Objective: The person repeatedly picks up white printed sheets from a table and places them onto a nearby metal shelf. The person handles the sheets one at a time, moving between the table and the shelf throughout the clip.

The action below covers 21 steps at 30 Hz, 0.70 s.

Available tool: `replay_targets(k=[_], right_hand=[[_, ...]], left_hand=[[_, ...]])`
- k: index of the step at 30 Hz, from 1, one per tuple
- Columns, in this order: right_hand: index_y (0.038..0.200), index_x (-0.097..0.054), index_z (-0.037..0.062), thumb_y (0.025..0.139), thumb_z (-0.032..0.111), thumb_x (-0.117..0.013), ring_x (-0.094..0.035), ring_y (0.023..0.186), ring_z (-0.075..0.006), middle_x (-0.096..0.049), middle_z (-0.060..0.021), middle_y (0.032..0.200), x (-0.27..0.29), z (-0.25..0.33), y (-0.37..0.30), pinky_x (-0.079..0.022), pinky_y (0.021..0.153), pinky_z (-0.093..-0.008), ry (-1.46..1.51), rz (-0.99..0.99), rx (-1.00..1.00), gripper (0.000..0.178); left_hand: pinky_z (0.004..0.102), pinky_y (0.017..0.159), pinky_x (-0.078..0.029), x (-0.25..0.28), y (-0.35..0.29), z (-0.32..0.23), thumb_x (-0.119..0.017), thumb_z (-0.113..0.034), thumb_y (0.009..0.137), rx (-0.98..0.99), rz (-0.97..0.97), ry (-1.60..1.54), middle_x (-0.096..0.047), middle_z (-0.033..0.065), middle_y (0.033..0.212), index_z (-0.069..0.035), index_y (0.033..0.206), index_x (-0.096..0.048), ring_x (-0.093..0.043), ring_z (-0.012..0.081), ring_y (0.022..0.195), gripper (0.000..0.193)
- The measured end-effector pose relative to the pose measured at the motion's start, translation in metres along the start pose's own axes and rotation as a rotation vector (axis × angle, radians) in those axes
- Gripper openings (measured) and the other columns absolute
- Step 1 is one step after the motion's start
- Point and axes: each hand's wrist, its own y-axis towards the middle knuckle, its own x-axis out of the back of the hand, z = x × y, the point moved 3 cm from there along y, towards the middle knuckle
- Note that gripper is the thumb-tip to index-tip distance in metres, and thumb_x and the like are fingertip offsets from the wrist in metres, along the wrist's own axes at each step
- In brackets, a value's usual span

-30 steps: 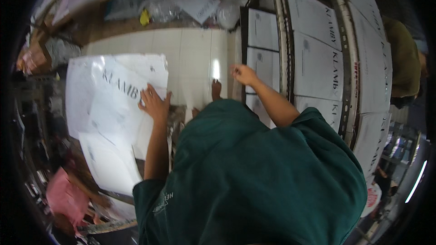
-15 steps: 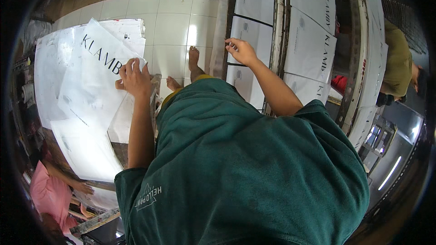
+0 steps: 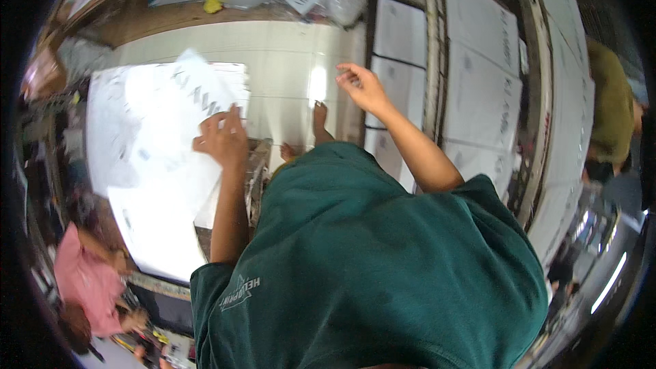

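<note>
The left hand (image 3: pixel 222 138) is touching the lettered white sheet (image 3: pixel 174 123) atop a larger white sheet (image 3: pixel 109 126), fingers pinching or not, I can't tell, while the right hand's (image 3: pixel 363 90) are hanging loosely spread, so one-sided tugging could be creasing it.

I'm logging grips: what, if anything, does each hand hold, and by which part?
Left hand: at the right corner of the lettered white sheet; pinched or merely touched, I cannot tell. Right hand: apparently nothing.
</note>
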Motion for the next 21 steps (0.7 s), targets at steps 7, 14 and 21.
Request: replay_targets(k=[7,14,21], right_hand=[[0.127,-0.04,0.0169,0.089,0.039,-0.044,-0.055,0.083,-0.0137,-0.057,-0.0102,0.1,-0.069,0.138,0.038,-0.042,0.07,-0.0279,0.621,0.416,-0.219,0.045],[0.092,-0.062,-0.0002,0.078,0.008,-0.054,-0.051,0.083,-0.0117,-0.06,-0.0034,0.088,-0.068,0.159,0.075,-0.039,0.076,-0.0231,0.453,0.196,0.119,0.018],[0.114,-0.05,0.0014,0.069,0.0,-0.045,-0.049,0.097,-0.0211,-0.049,-0.0117,0.112,-0.028,0.218,0.071,-0.038,0.086,-0.0293,0.416,0.1,0.267,0.045]], left_hand=[[0.0403,0.07,-0.028,0.045,0.036,-0.054,-0.06,-0.017,0.07,-0.195,-0.067,-0.293,-0.053,-0.0077,0.075,-0.019,0.078,-0.064,-0.049,0.0117,0.077,0.01],[0.0417,0.071,-0.03,0.06,0.042,-0.064,-0.058,-0.021,0.071,-0.349,-0.163,-0.235,-0.052,-0.0082,0.076,-0.022,0.081,-0.062,-0.049,0.0118,0.081,0.011],[0.0406,0.077,-0.031,0.131,0.026,-0.028,-0.062,-0.043,0.071,-0.25,-0.21,-0.451,-0.05,0.0038,0.09,-0.017,0.107,-0.056,-0.049,0.0181,0.089,0.045]])
